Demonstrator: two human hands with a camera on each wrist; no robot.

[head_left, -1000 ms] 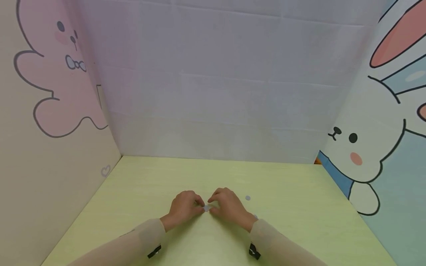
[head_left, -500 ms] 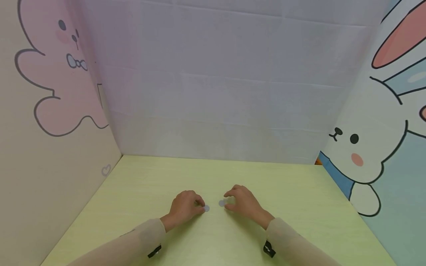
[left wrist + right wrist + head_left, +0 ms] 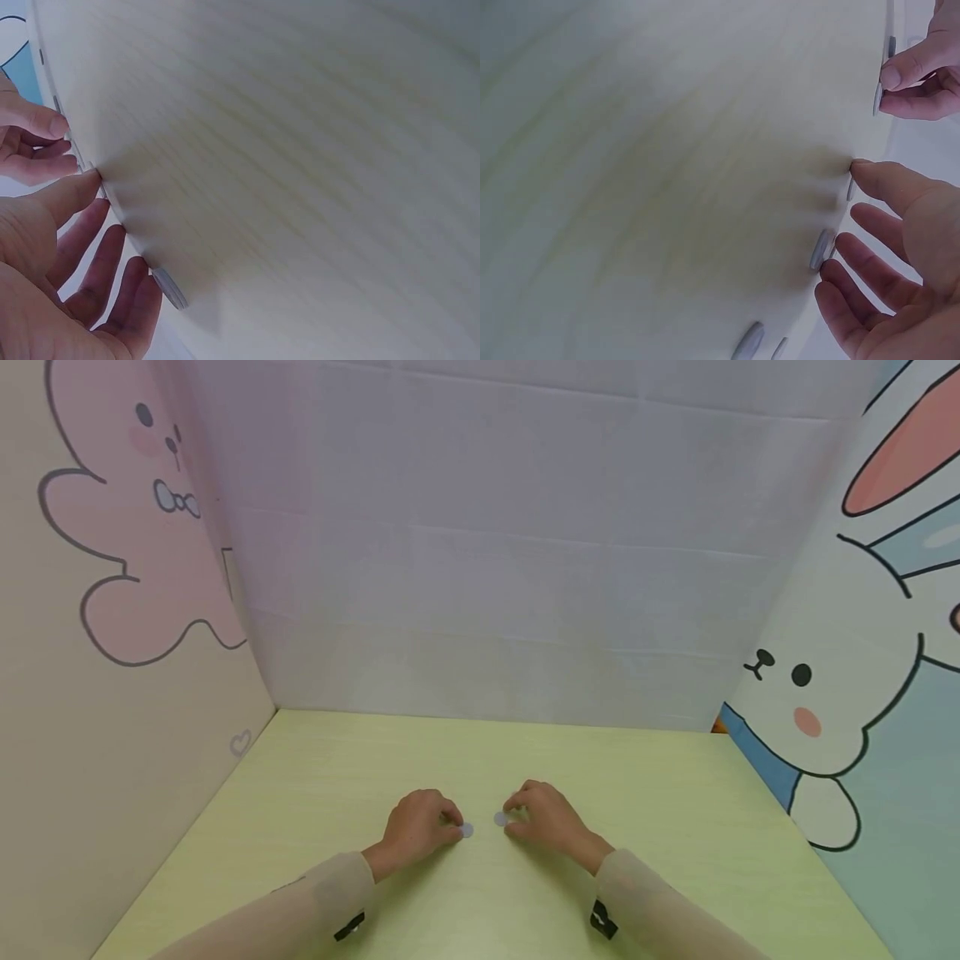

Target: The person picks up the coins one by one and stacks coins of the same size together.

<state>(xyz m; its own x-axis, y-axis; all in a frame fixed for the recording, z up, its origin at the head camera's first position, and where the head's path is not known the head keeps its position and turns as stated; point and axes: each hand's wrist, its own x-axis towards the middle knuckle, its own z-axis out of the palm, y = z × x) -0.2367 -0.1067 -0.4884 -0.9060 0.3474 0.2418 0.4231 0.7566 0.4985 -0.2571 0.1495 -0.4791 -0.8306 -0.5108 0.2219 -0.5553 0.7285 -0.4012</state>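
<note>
A small flat grey disc point(image 3: 467, 830) lies at the thumb and forefinger of my left hand point(image 3: 417, 827), which pinches its edge. My right hand point(image 3: 552, 820) is beside a second grey disc point(image 3: 501, 818); its thumb and forefinger curve around the near edge, apart from each other. In the right wrist view, a thicker grey disc point(image 3: 821, 250) rests by the other fingertips of my right hand point(image 3: 907, 247). By the little finger of my left hand point(image 3: 82, 277), the left wrist view shows a grey disc or small stack point(image 3: 169, 287).
More grey discs point(image 3: 748, 341) lie on the pale yellow table point(image 3: 360, 760), below my right hand in the right wrist view. A white sheet point(image 3: 480, 568) stands behind the table, and printed walls point(image 3: 795, 718) flank both sides.
My right hand has moved right, away from the left hand's disc, to the second disc, and its fingers have drawn slightly closer around it. The left hand has stayed in place.
</note>
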